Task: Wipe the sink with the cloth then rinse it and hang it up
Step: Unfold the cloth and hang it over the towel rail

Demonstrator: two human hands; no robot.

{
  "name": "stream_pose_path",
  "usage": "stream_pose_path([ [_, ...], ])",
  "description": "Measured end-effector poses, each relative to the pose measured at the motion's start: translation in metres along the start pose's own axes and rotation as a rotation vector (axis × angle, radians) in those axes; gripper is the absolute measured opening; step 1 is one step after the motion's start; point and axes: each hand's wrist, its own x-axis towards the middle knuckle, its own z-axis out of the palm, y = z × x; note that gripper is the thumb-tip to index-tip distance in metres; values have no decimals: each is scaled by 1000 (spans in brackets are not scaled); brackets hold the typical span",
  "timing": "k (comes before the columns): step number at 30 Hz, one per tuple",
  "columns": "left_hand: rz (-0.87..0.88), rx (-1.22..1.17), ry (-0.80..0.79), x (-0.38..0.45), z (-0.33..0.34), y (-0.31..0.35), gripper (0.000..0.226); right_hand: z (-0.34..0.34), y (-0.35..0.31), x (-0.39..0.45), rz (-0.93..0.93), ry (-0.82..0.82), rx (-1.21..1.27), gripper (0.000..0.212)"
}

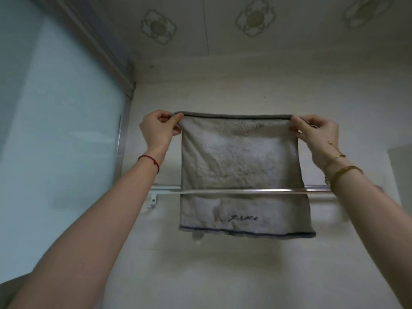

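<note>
both arms are reaching up toward the wall. the left hand (157, 128) is pinching the top left corner of the pale grey terry cloth with dark stitched edging (240, 161), and the right hand (316, 134) is pinching the top right corner, holding the top edge taut and level. the cloth is hanging behind the front bar of the silver metal towel rail (245, 191), its lower edge dangling below the rail, near the white tiled wall (223, 275).
</note>
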Motion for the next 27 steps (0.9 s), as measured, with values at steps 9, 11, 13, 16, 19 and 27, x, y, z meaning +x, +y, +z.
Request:
stream_pose_path([
  [9, 0, 5, -13, 11, 4, -20, 22, 8, 6, -2, -13, 11, -23, 8],
  [11, -15, -2, -24, -6, -8, -26, 21, 2, 8, -24, -19, -2, -26, 7],
  [13, -41, -22, -45, -30, -22, -35, 19, -7, 12, -50, -21, -4, -31, 7],
  [16, -71, -51, -57, -70, -45, -50, 15, -21, 18, -93, -33, -21, -68, 7],
  [19, -55, -69, -28, -112, -68, -61, 12, -40, 23, -137, -78, -19, -174, 11],
  [27, -93, -75, -21, -210, -107, -93, 14, -81, 60, -233, -41, -10, -388, 8],
])
